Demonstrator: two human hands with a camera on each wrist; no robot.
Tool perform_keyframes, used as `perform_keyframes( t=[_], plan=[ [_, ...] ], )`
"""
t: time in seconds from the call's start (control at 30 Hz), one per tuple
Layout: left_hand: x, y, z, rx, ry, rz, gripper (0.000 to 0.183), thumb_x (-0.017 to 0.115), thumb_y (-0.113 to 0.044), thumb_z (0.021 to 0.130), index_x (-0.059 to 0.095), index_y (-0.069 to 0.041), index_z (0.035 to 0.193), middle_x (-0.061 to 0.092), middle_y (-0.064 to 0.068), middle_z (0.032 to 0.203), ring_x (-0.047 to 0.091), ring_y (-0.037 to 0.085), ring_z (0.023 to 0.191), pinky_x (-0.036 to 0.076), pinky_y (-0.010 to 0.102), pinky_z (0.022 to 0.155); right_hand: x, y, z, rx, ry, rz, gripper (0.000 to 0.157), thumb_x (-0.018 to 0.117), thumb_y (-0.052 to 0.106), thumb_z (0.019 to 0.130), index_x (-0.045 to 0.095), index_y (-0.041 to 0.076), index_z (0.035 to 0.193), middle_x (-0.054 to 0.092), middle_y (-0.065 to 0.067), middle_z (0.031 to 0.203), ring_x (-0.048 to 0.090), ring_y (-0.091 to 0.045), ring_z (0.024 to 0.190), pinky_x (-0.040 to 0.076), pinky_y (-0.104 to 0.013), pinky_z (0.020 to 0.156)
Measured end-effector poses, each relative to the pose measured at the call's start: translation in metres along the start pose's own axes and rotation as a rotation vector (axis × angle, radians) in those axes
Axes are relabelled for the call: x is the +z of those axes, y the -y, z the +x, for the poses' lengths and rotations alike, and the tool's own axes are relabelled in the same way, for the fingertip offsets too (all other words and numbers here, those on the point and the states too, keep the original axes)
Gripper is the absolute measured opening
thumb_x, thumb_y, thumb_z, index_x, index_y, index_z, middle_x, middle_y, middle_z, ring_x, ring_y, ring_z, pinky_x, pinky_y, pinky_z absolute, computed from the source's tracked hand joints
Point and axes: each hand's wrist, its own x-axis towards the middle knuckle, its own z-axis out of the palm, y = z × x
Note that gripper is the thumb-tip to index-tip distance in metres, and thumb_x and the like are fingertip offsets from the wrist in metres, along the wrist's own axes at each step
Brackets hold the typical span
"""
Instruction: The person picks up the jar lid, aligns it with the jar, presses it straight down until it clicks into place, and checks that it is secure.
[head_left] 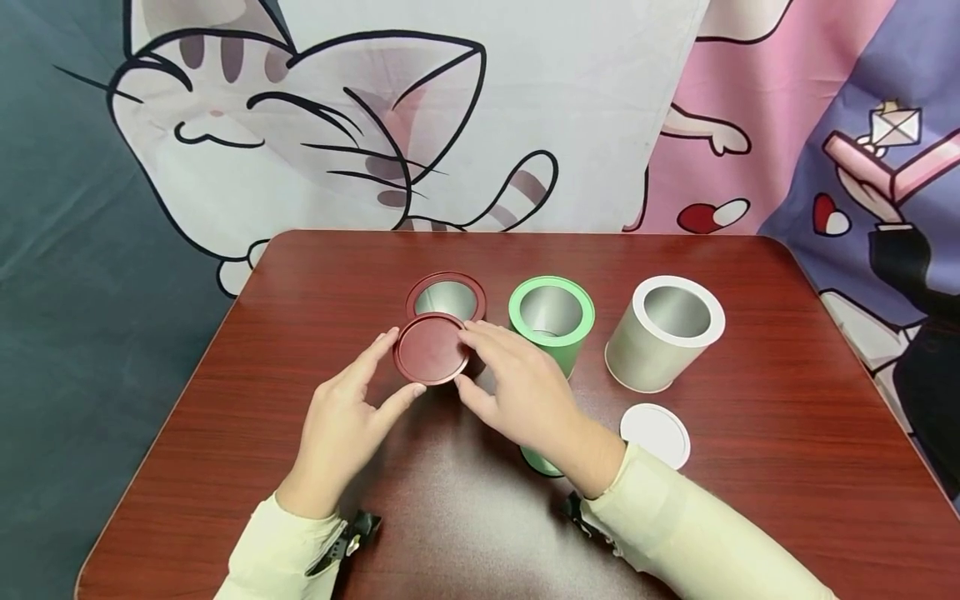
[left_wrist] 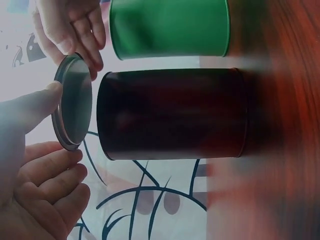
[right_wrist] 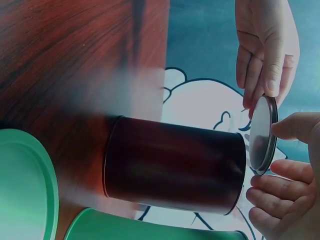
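Note:
A round dark red lid (head_left: 431, 349) is held tilted between both hands, just in front of an uncovered dark red can (left_wrist: 172, 115). My left hand (head_left: 341, 421) pinches the lid's left edge, with thumb below and fingertips above. On the opposite edge, my right hand (head_left: 528, 387) grips it between thumb and fingers. Both wrist views show the lid close to the can's open end, apart from it by a small gap. In the head view the lid covers the can's near side. An uncovered green can (head_left: 567, 357) stands right behind my right hand.
To the right stands an uncovered white can (head_left: 645, 358), with a white lid (head_left: 660, 433) lying in front of it. A green lid (head_left: 542, 463) lies partly hidden under my right wrist. Beyond the far edge of the wooden table (head_left: 337, 267) hangs a printed cloth (head_left: 600, 100).

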Motion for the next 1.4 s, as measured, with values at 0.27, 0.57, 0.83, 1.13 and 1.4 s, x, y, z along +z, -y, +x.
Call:
perform_keyframes(
  t=[0.27, 0.57, 0.83, 1.13, 1.4],
  plan=[
    [0.002, -0.001, 0.003, -0.035, 0.007, -0.007, 0.072, 0.089, -0.029, 0.076, 0.061, -0.012, 0.139, 0.067, 0.008, 0.13, 0.072, 0.031, 0.091, 0.057, 0.047, 0.073, 0.0, -0.002, 0.003, -0.003, 0.003, -0.002, 0.042, 0.074, 0.021, 0.086, 0.068, 0.006, 0.125, 0.067, -0.007, 0.13, 0.06, -0.023, 0.126, 0.045, -0.036, 0.108],
    [0.001, 0.0, 0.007, -0.05, 0.01, -0.015, 0.071, 0.089, -0.029, 0.076, 0.061, -0.012, 0.139, 0.068, 0.009, 0.128, 0.07, 0.03, 0.083, 0.056, 0.047, 0.069, 0.001, -0.003, 0.007, -0.023, -0.005, 0.002, 0.041, 0.074, 0.019, 0.085, 0.068, 0.005, 0.123, 0.067, -0.007, 0.129, 0.06, -0.022, 0.125, 0.045, -0.036, 0.108],
    [0.001, 0.001, 0.012, -0.056, 0.02, -0.04, 0.07, 0.088, -0.031, 0.077, 0.061, -0.013, 0.139, 0.07, 0.01, 0.124, 0.059, 0.024, 0.068, 0.052, 0.042, 0.065, 0.001, -0.005, 0.01, 0.01, 0.019, -0.011, 0.04, 0.072, 0.02, 0.087, 0.067, 0.006, 0.124, 0.067, -0.007, 0.13, 0.06, -0.023, 0.126, 0.045, -0.036, 0.108],
    [0.007, 0.004, 0.02, -0.074, 0.043, -0.069, 0.069, 0.087, -0.031, 0.079, 0.06, -0.016, 0.141, 0.071, 0.008, 0.123, 0.057, 0.023, 0.068, 0.05, 0.042, 0.066, -0.001, -0.009, 0.014, 0.045, 0.045, -0.016, 0.041, 0.071, 0.022, 0.087, 0.066, 0.007, 0.125, 0.067, -0.006, 0.13, 0.058, -0.023, 0.128, 0.047, -0.039, 0.106],
    [0.01, 0.006, 0.026, -0.067, 0.056, -0.073, 0.069, 0.087, -0.032, 0.079, 0.059, -0.015, 0.141, 0.071, 0.01, 0.122, 0.067, 0.028, 0.079, 0.054, 0.046, 0.071, 0.0, -0.013, 0.018, 0.073, 0.065, -0.023, 0.041, 0.071, 0.024, 0.088, 0.066, 0.008, 0.125, 0.066, -0.005, 0.132, 0.056, -0.021, 0.13, 0.048, -0.039, 0.104]
  ],
)
